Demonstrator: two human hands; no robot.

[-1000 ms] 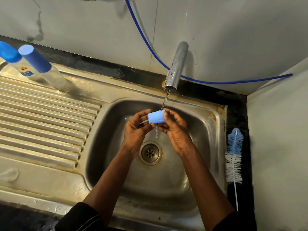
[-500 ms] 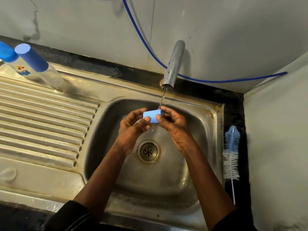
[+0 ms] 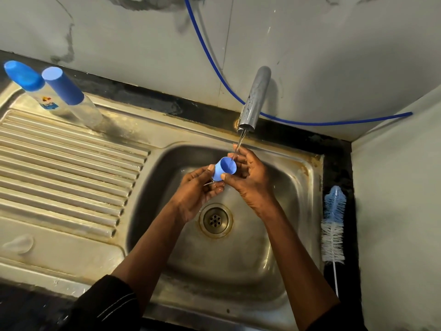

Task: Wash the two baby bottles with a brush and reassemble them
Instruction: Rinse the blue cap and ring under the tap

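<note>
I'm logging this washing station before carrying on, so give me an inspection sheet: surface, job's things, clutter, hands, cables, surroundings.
Surface: stainless steel sink with ribbed drainboard, stained; tap running a thin stream.
Job's things: blue cap held under the stream; labelled baby bottle and plain baby bottle, both capped, standing at the drainboard's back left; bottle brush lying right of the sink.
Clutter: small clear item on the drainboard's near left, unidentifiable.
Hands: left hand and right hand both hold the cap over the basin.
Cables: blue hose along the wall behind the tap.
Surroundings: stained walls, corner at right.
</note>
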